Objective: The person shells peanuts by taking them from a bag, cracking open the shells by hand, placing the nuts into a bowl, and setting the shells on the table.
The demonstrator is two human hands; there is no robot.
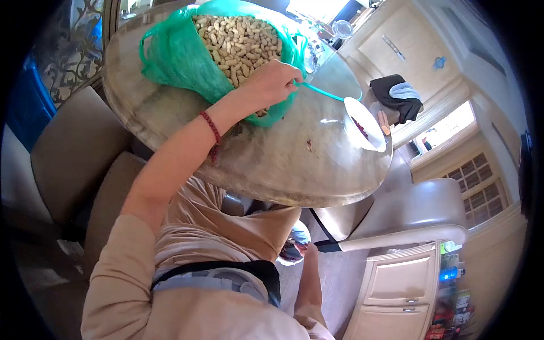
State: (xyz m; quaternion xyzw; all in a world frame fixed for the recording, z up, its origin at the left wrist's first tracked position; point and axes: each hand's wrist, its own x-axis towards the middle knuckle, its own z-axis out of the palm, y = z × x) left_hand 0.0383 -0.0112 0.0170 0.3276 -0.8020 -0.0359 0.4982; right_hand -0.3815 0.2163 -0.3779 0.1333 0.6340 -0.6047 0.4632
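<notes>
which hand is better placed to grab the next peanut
Probably the left hand: it is at the green bag, close by the peanuts, while the right hand is down below the table, farther from them.

Green bag (184, 63): thin, crinkled plastic, mouth wide open, loop handle sticking out at its 9 o'clock | pose: slumped on the table (272, 164), 11 o'clock in view | peanuts (241, 45): tan, unshelled, heaped loose inside, a few by its 5 o'clock edge
</notes>
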